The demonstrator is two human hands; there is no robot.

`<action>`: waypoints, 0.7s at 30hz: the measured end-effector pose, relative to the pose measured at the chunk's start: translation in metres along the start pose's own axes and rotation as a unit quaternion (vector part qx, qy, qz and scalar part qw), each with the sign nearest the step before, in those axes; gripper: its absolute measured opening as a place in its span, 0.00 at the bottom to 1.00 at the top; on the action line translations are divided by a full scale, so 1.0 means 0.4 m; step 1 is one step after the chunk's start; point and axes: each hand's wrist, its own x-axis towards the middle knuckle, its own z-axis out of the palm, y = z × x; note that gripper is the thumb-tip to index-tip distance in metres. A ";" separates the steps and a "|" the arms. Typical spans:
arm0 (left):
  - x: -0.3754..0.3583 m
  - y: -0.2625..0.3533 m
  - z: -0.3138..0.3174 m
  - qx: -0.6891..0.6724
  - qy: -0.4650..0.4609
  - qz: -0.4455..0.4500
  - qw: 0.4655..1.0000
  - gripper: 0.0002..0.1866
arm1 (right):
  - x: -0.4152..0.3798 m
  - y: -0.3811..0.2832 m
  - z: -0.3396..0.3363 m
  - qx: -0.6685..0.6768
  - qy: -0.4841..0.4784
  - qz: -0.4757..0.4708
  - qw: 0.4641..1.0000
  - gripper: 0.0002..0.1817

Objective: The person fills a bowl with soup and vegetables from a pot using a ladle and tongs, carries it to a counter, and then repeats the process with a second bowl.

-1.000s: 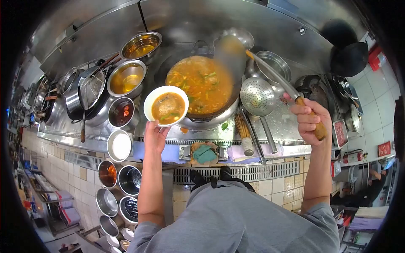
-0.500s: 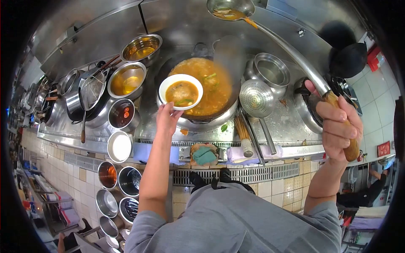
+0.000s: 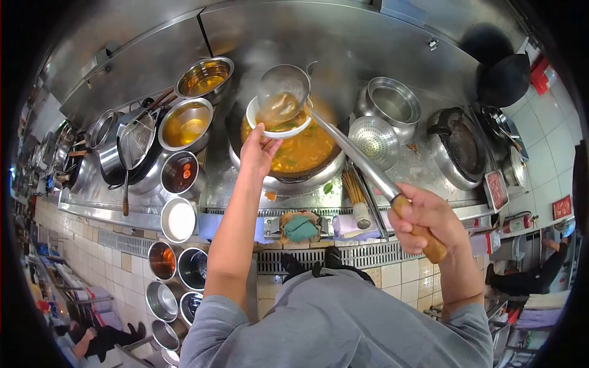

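Observation:
My left hand [image 3: 260,150] grips the near rim of a white bowl [image 3: 288,133], held over a large wok of orange-brown soup [image 3: 300,158]. In my right hand [image 3: 427,224] is the wooden handle of a long metal ladle [image 3: 359,158]. The ladle's scoop is tilted directly above the bowl, with soup and pieces in it, and covers much of the bowl's inside. Steam blurs the far side of the wok. A perforated strainer [image 3: 372,142] lies right of the wok, beside a bamboo brush [image 3: 356,195].
Metal bowls of yellow liquid [image 3: 185,124] and a wire strainer [image 3: 135,142] stand on the left. Steel pots [image 3: 393,104] and a lidded vessel [image 3: 457,147] are on the right. A green cloth [image 3: 300,227] lies on the front edge. Other people are at both lower sides.
The ladle has come down and left from high on the right to above the bowl. My right hand has moved left and lower. The bowl has shifted slightly right and away.

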 end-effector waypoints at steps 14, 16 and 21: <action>-0.115 0.119 -0.150 -0.016 0.054 0.061 0.997 0.24 | 0.070 0.171 -0.153 -0.374 0.182 -0.108 0.903 0.29; -0.140 0.149 -0.187 0.009 0.067 0.079 0.995 0.23 | 0.080 0.183 -0.178 -0.349 0.172 -0.067 0.919 0.28; -0.199 0.198 -0.281 0.015 0.088 0.098 0.991 0.22 | 0.094 0.215 -0.201 -0.403 0.168 -0.023 0.899 0.29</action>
